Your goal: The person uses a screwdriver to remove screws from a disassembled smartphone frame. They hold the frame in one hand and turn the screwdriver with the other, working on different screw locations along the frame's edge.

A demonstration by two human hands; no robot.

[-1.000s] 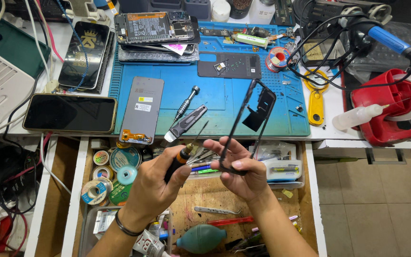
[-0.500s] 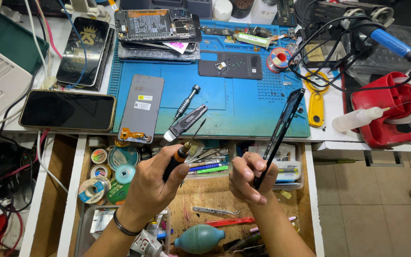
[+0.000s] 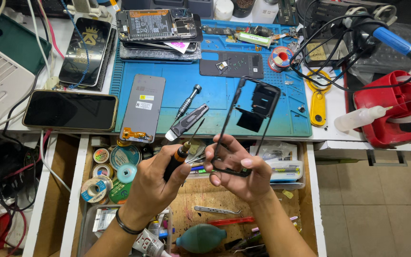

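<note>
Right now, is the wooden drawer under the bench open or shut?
Open: the drawer is pulled out under the blue mat, tape rolls and tweezers showing inside.

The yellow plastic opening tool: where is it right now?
In the head view, the yellow opening tool lies at the blue mat's right edge, beside the white squeeze bottle and under black cables.

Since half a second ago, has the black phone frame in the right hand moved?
Yes. The phone frame in the right hand has turned from edge-on to face the camera, its top now over the blue mat, left of the yellow tool.
</note>
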